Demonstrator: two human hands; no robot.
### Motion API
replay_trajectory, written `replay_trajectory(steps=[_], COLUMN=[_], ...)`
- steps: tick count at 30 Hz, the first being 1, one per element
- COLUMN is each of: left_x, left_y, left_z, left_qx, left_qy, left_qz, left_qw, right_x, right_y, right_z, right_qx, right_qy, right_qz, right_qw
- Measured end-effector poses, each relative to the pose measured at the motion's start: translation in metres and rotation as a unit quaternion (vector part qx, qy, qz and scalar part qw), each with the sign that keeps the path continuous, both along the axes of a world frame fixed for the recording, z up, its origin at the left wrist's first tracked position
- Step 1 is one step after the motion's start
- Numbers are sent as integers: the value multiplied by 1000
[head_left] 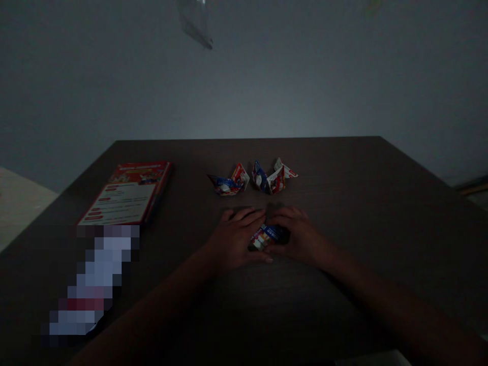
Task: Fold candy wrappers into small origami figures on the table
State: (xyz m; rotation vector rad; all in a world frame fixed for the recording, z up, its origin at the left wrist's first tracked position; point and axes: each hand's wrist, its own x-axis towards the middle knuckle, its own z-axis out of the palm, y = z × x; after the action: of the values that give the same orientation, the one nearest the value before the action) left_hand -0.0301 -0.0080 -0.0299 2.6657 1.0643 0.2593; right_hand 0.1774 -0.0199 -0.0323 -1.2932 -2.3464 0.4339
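A small folded piece of printed paper [267, 235], blue, white and yellow, lies on the table between my hands. My left hand [240, 236] rests over its left side, fingers stretched toward the far edge and thumb on the near side. From the right, my right hand [295, 234] curls around the other side, with its fingers and thumb closed on the paper. Much of the paper is hidden under both hands. Beyond them stand two folded paper boats, a blue and red one [229, 185] at left and another with white parts [270, 180] at right.
A stack of red-and-white printed leaflets or booklets [124, 198] lies on the left of the dark table [343, 178]. A pixelated, blurred-out object [95, 279] is nearer me. A pale wall [305, 76] rises behind the table, with a clear hanging thing [196, 23] above.
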Motion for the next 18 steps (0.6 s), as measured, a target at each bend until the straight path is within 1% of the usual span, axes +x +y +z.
replay_trajectory(steps=[4, 12, 18], left_x=[0, 0, 0], left_y=[0, 0, 0], left_z=[1, -1, -1], left_qx=[2, -4, -12], left_qy=[1, -4, 1], left_qz=[-5, 1, 5], left_qw=[1000, 1000, 1000], right_x=[0, 8, 18], right_y=[1, 5, 11], right_z=[2, 1, -1], right_qx=[-12, -28, -90], right_qy=[4, 55, 123], right_qz=[-1, 12, 18], right_qw=[1000, 998, 988])
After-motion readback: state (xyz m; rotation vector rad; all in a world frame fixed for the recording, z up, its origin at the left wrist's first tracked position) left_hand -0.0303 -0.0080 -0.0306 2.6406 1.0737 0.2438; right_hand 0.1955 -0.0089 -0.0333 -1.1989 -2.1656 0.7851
